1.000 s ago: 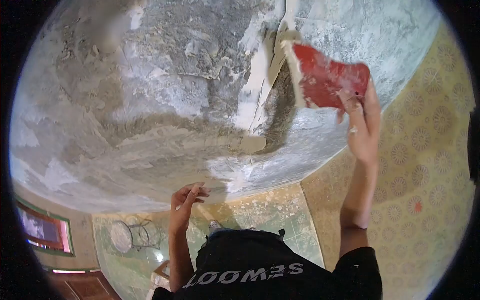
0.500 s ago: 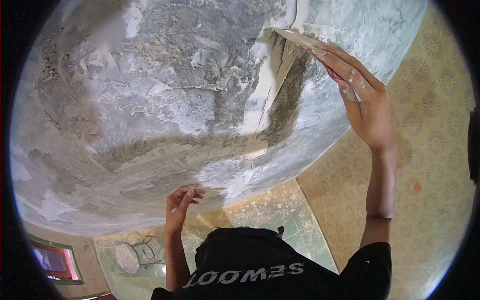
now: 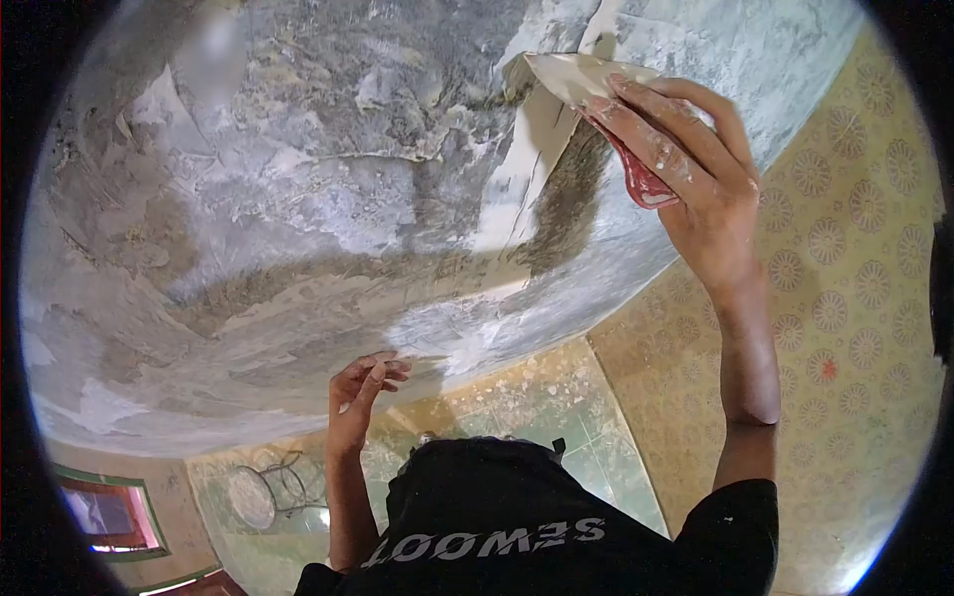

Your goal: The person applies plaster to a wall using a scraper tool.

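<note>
My right hand (image 3: 686, 149) is closed on a putty-coated scraper (image 3: 566, 77). A red part of this tool (image 3: 651, 191) shows under my fingers, and its pale, pointed end lies against the rough grey plastered surface (image 3: 378, 109). Beside the tool, a smooth cream strip of putty (image 3: 512, 194) runs down that surface, with a dark shadow to its right. My left hand (image 3: 363, 397) is lower, close to the plaster's bottom edge, its fingers loosely bent with whitish smears on them. Nothing can be seen in it.
A yellowish patterned wall (image 3: 825, 308) is on the right. Below is a green tiled floor (image 3: 477, 427) with pale spatters. At the lower left are a round-topped stool (image 3: 252, 497) and a framed window (image 3: 109, 517). My black shirt (image 3: 487, 507) fills the bottom middle.
The scraper has turned in my right hand, so more of its pale face and red part shows. My right wrist has shifted slightly left. My left hand has barely moved.
</note>
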